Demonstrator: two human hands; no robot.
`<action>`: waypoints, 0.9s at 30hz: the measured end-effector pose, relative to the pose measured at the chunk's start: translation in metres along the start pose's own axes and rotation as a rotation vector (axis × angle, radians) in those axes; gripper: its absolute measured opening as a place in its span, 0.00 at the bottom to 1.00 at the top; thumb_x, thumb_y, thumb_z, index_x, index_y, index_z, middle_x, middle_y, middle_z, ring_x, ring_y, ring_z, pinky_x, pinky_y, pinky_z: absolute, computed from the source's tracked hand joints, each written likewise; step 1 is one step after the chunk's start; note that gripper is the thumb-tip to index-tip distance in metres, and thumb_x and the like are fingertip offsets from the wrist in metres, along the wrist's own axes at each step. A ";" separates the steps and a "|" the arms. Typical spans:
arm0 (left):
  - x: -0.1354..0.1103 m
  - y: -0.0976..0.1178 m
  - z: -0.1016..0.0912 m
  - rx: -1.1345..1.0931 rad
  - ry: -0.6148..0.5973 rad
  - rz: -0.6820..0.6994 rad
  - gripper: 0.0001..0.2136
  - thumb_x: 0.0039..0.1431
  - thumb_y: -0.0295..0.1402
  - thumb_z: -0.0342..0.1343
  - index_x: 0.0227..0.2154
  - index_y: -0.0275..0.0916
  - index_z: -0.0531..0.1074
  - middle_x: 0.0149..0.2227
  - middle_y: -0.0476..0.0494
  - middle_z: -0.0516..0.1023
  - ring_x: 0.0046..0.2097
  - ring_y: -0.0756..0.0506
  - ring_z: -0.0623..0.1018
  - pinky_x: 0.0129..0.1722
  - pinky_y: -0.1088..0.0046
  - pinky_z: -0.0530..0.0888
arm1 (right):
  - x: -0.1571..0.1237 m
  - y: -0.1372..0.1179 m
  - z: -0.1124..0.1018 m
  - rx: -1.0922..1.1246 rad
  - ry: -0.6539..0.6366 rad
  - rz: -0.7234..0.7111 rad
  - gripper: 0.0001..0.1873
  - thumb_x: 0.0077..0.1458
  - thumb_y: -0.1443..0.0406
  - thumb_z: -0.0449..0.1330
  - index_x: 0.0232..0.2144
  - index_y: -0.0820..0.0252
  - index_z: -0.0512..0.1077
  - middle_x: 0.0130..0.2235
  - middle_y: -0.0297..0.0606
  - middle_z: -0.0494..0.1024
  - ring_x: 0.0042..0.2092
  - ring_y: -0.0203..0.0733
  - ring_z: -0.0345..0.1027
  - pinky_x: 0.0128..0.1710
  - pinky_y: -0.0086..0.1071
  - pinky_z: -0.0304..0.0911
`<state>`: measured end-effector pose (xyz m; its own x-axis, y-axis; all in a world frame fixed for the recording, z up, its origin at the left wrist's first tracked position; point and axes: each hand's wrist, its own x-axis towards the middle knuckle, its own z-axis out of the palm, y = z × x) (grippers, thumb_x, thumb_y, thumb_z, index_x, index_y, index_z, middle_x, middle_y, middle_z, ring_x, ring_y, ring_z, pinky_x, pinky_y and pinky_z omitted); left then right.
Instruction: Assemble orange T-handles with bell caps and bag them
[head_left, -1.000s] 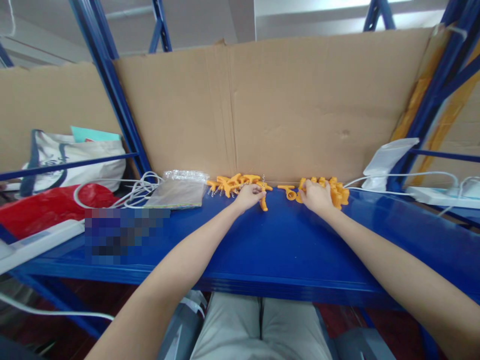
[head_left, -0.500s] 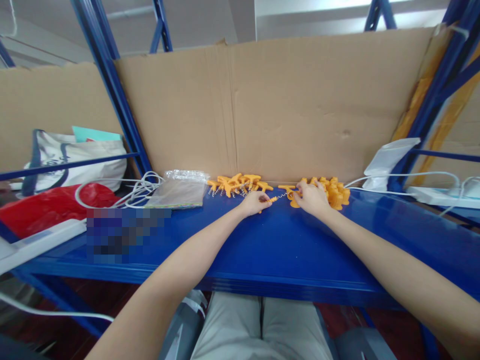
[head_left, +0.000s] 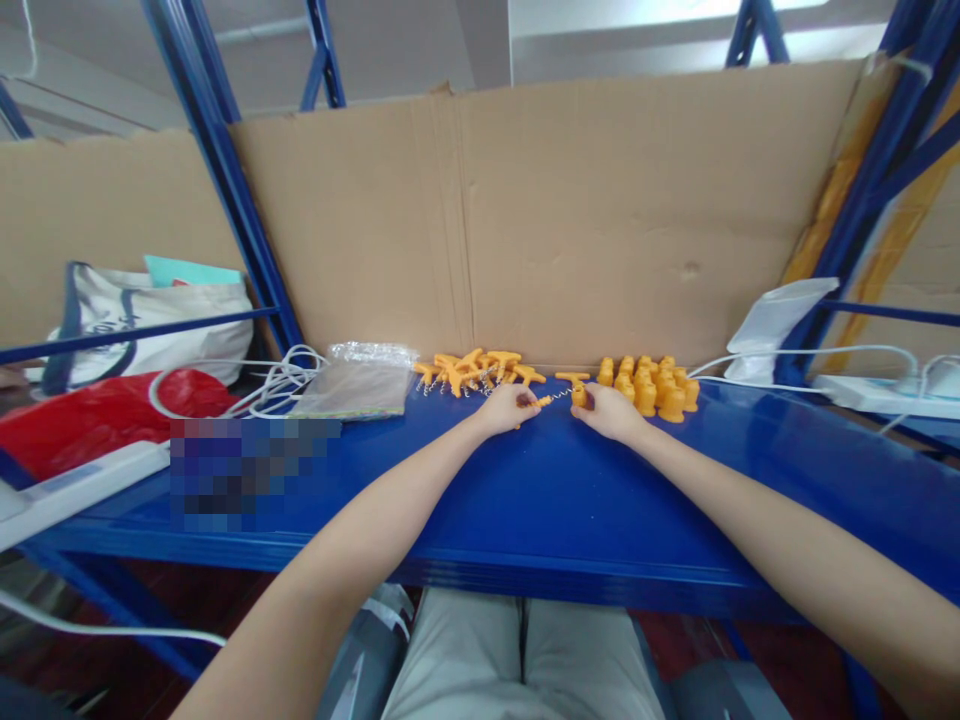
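My left hand is closed around the orange handle of a corkscrew. Its metal spiral points right, toward my right hand. The fingers of my right hand are closed on an orange bell-shaped corkscrew base, partly covered by the thumb and fingertips. Spiral tip and base are very close; whether they touch I cannot tell. Just behind the right hand lies an orange T-shaped handle. A heap of orange T-handled corkscrews lies behind my left hand, and several orange bases stand upright in rows at the right.
On the blue table, a clear plastic bag and coiled white cables lie left, near a red bag. A cardboard panel closes off the back. A white pouch leans at the right by a power strip.
My right hand has shifted slightly left and nearer, away from the rows of bases, bringing one base close to the spiral tip. My left hand has barely moved.
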<state>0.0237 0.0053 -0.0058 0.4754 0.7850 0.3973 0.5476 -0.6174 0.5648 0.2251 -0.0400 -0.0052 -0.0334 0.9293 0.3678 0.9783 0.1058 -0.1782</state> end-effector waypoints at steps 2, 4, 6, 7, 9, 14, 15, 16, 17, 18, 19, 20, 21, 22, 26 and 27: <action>0.000 0.000 -0.001 0.018 -0.005 0.002 0.01 0.51 0.27 0.62 0.26 0.36 0.76 0.28 0.47 0.79 0.32 0.49 0.77 0.37 0.74 0.74 | -0.003 -0.003 -0.004 -0.042 0.010 -0.010 0.12 0.57 0.63 0.56 0.42 0.61 0.74 0.42 0.44 0.80 0.43 0.47 0.73 0.42 0.35 0.64; 0.000 0.001 -0.001 0.043 -0.010 0.003 0.01 0.51 0.27 0.62 0.26 0.36 0.76 0.28 0.47 0.79 0.33 0.49 0.78 0.38 0.74 0.73 | -0.005 -0.004 -0.007 -0.056 0.016 -0.006 0.14 0.58 0.63 0.55 0.44 0.61 0.73 0.46 0.45 0.79 0.47 0.48 0.72 0.44 0.37 0.64; -0.001 0.001 -0.002 0.062 -0.013 0.006 0.01 0.51 0.27 0.61 0.26 0.36 0.76 0.29 0.46 0.79 0.33 0.48 0.78 0.38 0.73 0.73 | -0.006 -0.005 -0.009 -0.070 0.027 -0.010 0.16 0.59 0.63 0.55 0.48 0.62 0.73 0.50 0.47 0.77 0.50 0.49 0.71 0.47 0.38 0.63; -0.001 0.001 -0.002 0.070 -0.013 0.010 0.01 0.51 0.28 0.61 0.26 0.36 0.76 0.29 0.46 0.79 0.33 0.48 0.78 0.38 0.73 0.73 | -0.007 -0.004 -0.010 -0.080 0.033 -0.019 0.17 0.59 0.63 0.55 0.49 0.62 0.73 0.52 0.47 0.76 0.52 0.50 0.70 0.48 0.38 0.63; -0.001 0.001 -0.002 0.094 -0.009 0.019 0.01 0.51 0.28 0.62 0.26 0.37 0.76 0.29 0.46 0.79 0.33 0.48 0.78 0.38 0.73 0.73 | -0.007 -0.004 -0.012 -0.102 0.043 -0.039 0.19 0.59 0.64 0.54 0.51 0.61 0.72 0.53 0.47 0.75 0.53 0.51 0.68 0.49 0.40 0.62; -0.001 0.001 -0.003 0.174 -0.008 0.027 0.02 0.52 0.29 0.60 0.27 0.36 0.77 0.29 0.45 0.80 0.34 0.46 0.78 0.38 0.72 0.73 | -0.008 -0.002 -0.016 -0.162 0.073 -0.059 0.22 0.58 0.66 0.53 0.54 0.56 0.73 0.51 0.45 0.74 0.50 0.51 0.67 0.48 0.40 0.61; -0.001 0.001 -0.003 0.188 -0.011 0.032 0.02 0.53 0.29 0.60 0.28 0.36 0.77 0.30 0.45 0.80 0.35 0.46 0.78 0.39 0.72 0.73 | -0.009 -0.002 -0.017 -0.170 0.082 -0.059 0.22 0.58 0.66 0.54 0.54 0.55 0.72 0.51 0.45 0.73 0.50 0.52 0.67 0.47 0.40 0.61; -0.001 0.000 -0.003 0.203 -0.015 0.040 0.02 0.53 0.29 0.60 0.28 0.36 0.77 0.31 0.45 0.80 0.36 0.46 0.79 0.39 0.71 0.73 | -0.009 -0.002 -0.018 -0.176 0.091 -0.062 0.23 0.57 0.66 0.54 0.54 0.54 0.72 0.51 0.46 0.73 0.50 0.52 0.67 0.46 0.41 0.61; -0.001 0.000 -0.003 0.221 -0.018 0.050 0.03 0.53 0.29 0.59 0.29 0.36 0.77 0.32 0.45 0.80 0.37 0.46 0.79 0.40 0.71 0.73 | -0.010 -0.002 -0.019 -0.183 0.102 -0.069 0.23 0.58 0.66 0.53 0.55 0.54 0.72 0.51 0.46 0.72 0.50 0.53 0.66 0.46 0.41 0.61; -0.001 0.000 -0.002 0.240 -0.021 0.060 0.03 0.54 0.29 0.59 0.30 0.36 0.77 0.33 0.44 0.80 0.38 0.45 0.79 0.41 0.70 0.73 | -0.011 -0.003 -0.020 -0.191 0.112 -0.081 0.23 0.58 0.66 0.53 0.55 0.54 0.71 0.52 0.47 0.72 0.50 0.53 0.66 0.45 0.42 0.61; 0.000 0.000 -0.002 0.260 -0.023 0.068 0.04 0.54 0.29 0.58 0.30 0.36 0.77 0.34 0.44 0.80 0.39 0.45 0.79 0.42 0.69 0.73 | -0.012 -0.004 -0.021 -0.200 0.120 -0.097 0.23 0.58 0.66 0.53 0.56 0.54 0.71 0.52 0.47 0.71 0.51 0.54 0.66 0.45 0.42 0.61; 0.000 -0.001 -0.001 0.281 -0.025 0.075 0.04 0.54 0.29 0.58 0.31 0.36 0.77 0.35 0.43 0.80 0.40 0.44 0.79 0.43 0.68 0.73 | -0.012 -0.005 -0.022 -0.210 0.122 -0.112 0.24 0.58 0.67 0.52 0.56 0.54 0.71 0.52 0.48 0.70 0.51 0.54 0.66 0.45 0.42 0.61; 0.000 -0.002 -0.001 0.301 -0.023 0.080 0.05 0.54 0.30 0.58 0.32 0.36 0.77 0.36 0.43 0.80 0.41 0.44 0.79 0.44 0.68 0.73 | -0.013 -0.006 -0.022 -0.219 0.118 -0.125 0.24 0.58 0.67 0.52 0.57 0.54 0.70 0.53 0.48 0.70 0.51 0.54 0.66 0.45 0.42 0.61; 0.000 -0.002 -0.001 0.320 -0.017 0.086 0.05 0.54 0.30 0.59 0.33 0.36 0.76 0.37 0.42 0.80 0.42 0.43 0.78 0.45 0.67 0.73 | -0.014 -0.007 -0.023 -0.226 0.107 -0.132 0.25 0.58 0.68 0.52 0.57 0.55 0.70 0.53 0.49 0.70 0.51 0.54 0.66 0.46 0.42 0.60; -0.001 -0.002 -0.006 0.422 0.023 0.080 0.14 0.49 0.32 0.63 0.40 0.37 0.75 0.44 0.40 0.78 0.49 0.41 0.76 0.50 0.64 0.72 | -0.015 -0.011 -0.022 -0.218 0.058 -0.143 0.26 0.58 0.69 0.52 0.58 0.58 0.69 0.53 0.50 0.69 0.53 0.55 0.66 0.48 0.43 0.60; -0.002 -0.001 -0.008 0.455 0.026 0.052 0.17 0.48 0.34 0.64 0.42 0.37 0.75 0.46 0.39 0.77 0.50 0.40 0.75 0.51 0.63 0.71 | -0.015 -0.011 -0.022 -0.211 0.054 -0.144 0.26 0.58 0.69 0.51 0.58 0.58 0.69 0.53 0.50 0.69 0.53 0.55 0.66 0.48 0.43 0.61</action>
<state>0.0165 0.0045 -0.0016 0.4959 0.7496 0.4383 0.7728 -0.6112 0.1708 0.2194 -0.0624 0.0114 -0.1701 0.8893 0.4245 0.9854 0.1544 0.0714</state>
